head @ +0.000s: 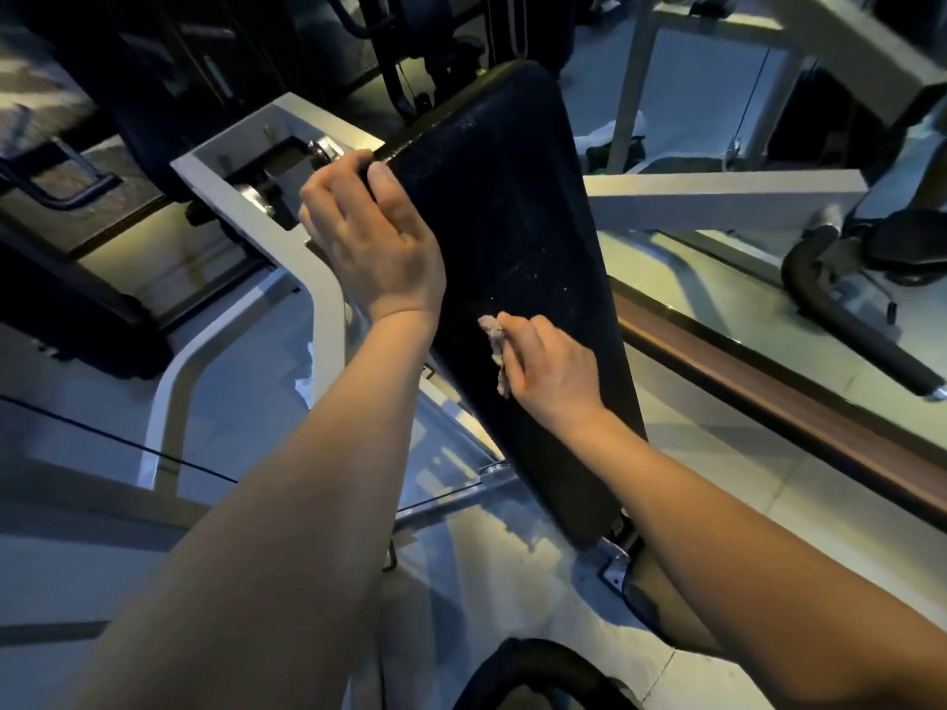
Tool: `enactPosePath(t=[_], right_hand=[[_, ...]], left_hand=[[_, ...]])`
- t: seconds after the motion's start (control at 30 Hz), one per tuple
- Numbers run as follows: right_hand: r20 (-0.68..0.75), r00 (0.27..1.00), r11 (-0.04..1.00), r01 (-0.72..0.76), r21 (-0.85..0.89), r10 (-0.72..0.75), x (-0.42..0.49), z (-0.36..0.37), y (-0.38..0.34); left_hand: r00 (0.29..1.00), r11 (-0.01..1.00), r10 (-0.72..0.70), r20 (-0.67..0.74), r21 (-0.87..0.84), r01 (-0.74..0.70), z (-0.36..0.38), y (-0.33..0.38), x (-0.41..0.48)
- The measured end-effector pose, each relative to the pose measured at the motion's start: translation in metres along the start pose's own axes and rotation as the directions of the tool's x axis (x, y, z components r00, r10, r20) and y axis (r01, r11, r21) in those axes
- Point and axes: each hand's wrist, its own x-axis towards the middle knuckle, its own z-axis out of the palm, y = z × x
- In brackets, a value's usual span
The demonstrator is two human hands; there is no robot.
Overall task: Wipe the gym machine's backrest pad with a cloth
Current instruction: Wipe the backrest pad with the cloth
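Down at the very bottom of the view there's a black rounded bit of padding (528, 673), only partly in shot, so I can't tell what it belongs to. Both bare forearms reach up from there over a pale tiled floor (102, 504).

The right hand (551, 368) is bunched round a small crumpled pale cloth (494, 351), fingers curled on it. The cloth is touching the face of the backrest pad (512, 222) a bit below the middle, closer to its left side. The pad itself is long, black and tilted, running from a metal bracket (615, 561) at its lower end up toward the top middle of the view. It's got some whitish specks and smears above the cloth.

Further up, the left hand (371, 238) grips the pad's left edge near the top, fingers curled over the edge and thumb lying on the front. Just beside that hand is the machine's white frame (317, 299), with a shiny round pivot (325, 148) set in an opening.

Over on the right a white beam (717, 199) sticks out from behind the pad. Past it there's a black foam-covered handle (845, 325) and a brown rail (768, 402). The far back is dark, with more black gym gear I can't make out.
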Motion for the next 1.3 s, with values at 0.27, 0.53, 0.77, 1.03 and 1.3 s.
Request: enactPosePath(t=[0.27, 0.53, 0.77, 1.03, 1.3], right_hand=[[-0.089, 0.989, 0.966, -0.092, 0.243, 0.116, -0.005, 0.015, -0.012], [-0.115, 0.992, 0.999, 0.042, -0.014, -0.043, 0.004, 0.016, 0.03], [-0.002, 0.997, 0.991, -0.072, 0.113, 0.072, -0.015, 0.016, 0.018], [-0.009, 0.95, 0.917, -0.297, 0.265, 0.311, -0.017, 0.005, 0.041], [0.031, 0.881, 0.755, -0.422, 0.501, 0.472, -0.03, 0.011, 0.007]], left_hand=[[0.998, 0.992, 0.044, -0.053, 0.119, -0.037, 0.004, -0.003, -0.007], [0.996, 0.983, 0.047, -0.073, 0.179, -0.034, 0.008, -0.002, -0.008], [0.998, 0.973, 0.02, -0.068, 0.229, -0.004, 0.008, 0.001, -0.007], [0.999, 0.966, -0.041, -0.035, 0.253, 0.048, 0.007, 0.007, -0.008], [0.998, 0.962, -0.045, -0.044, 0.266, 0.055, 0.006, 0.006, -0.009]])
